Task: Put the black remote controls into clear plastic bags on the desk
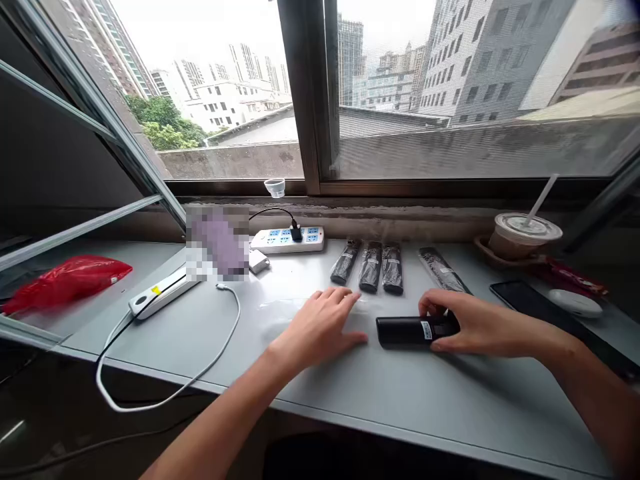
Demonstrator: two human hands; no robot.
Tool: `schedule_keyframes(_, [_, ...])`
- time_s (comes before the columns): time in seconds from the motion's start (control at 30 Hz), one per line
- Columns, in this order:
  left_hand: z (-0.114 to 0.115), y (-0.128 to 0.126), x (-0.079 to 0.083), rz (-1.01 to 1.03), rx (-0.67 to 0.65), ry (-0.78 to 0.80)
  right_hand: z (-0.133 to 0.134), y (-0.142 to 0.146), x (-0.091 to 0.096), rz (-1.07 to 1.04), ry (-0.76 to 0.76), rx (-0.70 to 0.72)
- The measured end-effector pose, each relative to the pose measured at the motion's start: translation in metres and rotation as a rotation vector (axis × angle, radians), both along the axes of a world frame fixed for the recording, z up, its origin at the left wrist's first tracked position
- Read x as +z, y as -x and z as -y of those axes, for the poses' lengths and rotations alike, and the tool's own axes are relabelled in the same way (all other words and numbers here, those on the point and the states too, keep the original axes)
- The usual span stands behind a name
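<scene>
My right hand (pixel 470 323) grips a black remote-like device (pixel 407 331) lying flat on the grey table (pixel 350 393), fingers around its right end. My left hand (pixel 320 327) rests palm down on the table just left of the device, fingers spread over a clear plastic sleeve (pixel 285 308). Behind the hands lie three black wrapped devices side by side (pixel 371 267), and one more in clear wrap (pixel 443 270) further right.
A white power strip (pixel 287 239) with a black plug sits by the window. Another white strip (pixel 157 293) and a white cable (pixel 165 393) lie left. A red bag (pixel 65 280) is far left. An iced drink cup (pixel 523 235), a dark phone (pixel 525 297) and a white mouse (pixel 575 303) are right.
</scene>
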State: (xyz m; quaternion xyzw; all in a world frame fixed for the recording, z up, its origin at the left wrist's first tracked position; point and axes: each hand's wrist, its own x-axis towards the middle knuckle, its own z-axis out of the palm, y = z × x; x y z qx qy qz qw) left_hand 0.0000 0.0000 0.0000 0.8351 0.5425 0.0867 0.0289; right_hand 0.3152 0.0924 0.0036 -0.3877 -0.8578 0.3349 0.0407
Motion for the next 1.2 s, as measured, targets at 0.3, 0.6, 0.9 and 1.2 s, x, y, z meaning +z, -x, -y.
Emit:
schedule_keyframes(0.3, [-0.014,0.021,0.007,-0.024,0.076,0.029,-0.002,-0.002,0.017,-0.186,-0.101,-0.206])
schedule_keyframes(0.6, [-0.027,0.017,0.022,0.071,0.031,0.129,-0.006,0.003,0.007,-0.132,-0.211,-0.118])
schedule_keyframes(0.9, [-0.036,-0.008,0.025,0.128,-0.062,0.104,-0.009,-0.005,0.012,-0.237,-0.151,-0.104])
schedule_keyframes(1.2, [-0.043,-0.011,0.020,0.307,-0.133,0.156,-0.012,-0.013,0.019,-0.284,-0.017,-0.040])
